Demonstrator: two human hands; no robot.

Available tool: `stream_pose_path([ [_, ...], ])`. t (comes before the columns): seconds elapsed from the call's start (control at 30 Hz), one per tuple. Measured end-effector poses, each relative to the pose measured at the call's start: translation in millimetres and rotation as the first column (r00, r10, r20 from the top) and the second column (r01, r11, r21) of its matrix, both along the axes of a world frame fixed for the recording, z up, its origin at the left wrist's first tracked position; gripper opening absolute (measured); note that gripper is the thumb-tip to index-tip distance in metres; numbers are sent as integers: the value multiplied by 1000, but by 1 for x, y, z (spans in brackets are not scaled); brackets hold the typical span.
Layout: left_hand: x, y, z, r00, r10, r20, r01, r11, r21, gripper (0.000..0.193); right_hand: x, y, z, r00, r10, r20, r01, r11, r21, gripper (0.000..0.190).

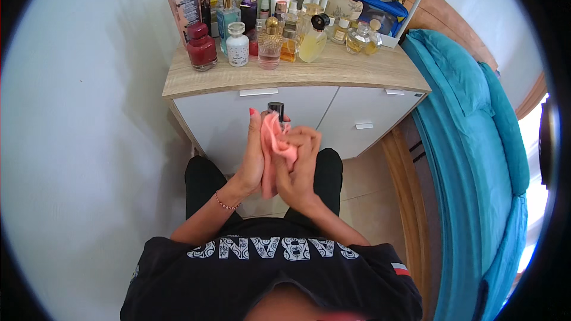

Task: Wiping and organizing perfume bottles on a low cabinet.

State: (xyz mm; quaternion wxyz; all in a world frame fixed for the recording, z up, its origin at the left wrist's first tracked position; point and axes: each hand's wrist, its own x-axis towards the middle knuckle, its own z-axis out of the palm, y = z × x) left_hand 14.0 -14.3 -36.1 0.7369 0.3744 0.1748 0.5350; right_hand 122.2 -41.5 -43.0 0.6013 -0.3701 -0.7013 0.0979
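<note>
Between my hands, in front of the cabinet's white doors, is a bottle with a black cap (276,108), its body mostly hidden by a pink cloth (269,160). My left hand (252,156) holds the bottle and the cloth from the left side, thumb up. On the right, the bent fingers of my right hand (301,160) grip the bunched cloth against the bottle. Perfume bottles stand on the cabinet top beyond, among them a red bottle (202,51), a white bottle (237,49) and a pink glass bottle with a gold cap (269,49).
The wood-look cabinet top (330,69) carries several more bottles and tubes along its back. A white shelf frame (412,9) rises there, with a blue bag (379,4) under it. A wall is at the left; a bed with teal bedding (468,142) lies at the right.
</note>
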Motion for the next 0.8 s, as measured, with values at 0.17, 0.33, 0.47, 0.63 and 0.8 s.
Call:
stream_pose_path([
  [0.17, 17, -19, 24, 986, 128, -104, -121, 990, 75, 75, 1, 13, 27, 995, 22, -96, -17, 998, 56, 31],
  [0.33, -6, -4, 7, 994, 23, 108, -21, 1000, -18, 67, -10, -13, -17, 998, -48, 40, 44, 994, 102, 31],
  [0.47, -13, -1, 24, 988, 18, 151, -11, 999, -45, 60, 12, -17, -18, 976, 214, -45, -216, 974, -63, 29],
  [0.63, -11, 1, 20, 989, 35, 144, -23, 996, -86, 54, 40, -11, 26, 921, 49, -387, -110, 984, -137, 30],
  [0.8, 20, -21, 28, 984, 31, 174, -22, 998, -53, 59, 21, 12, 44, 998, -25, -60, 28, 998, 56, 42],
])
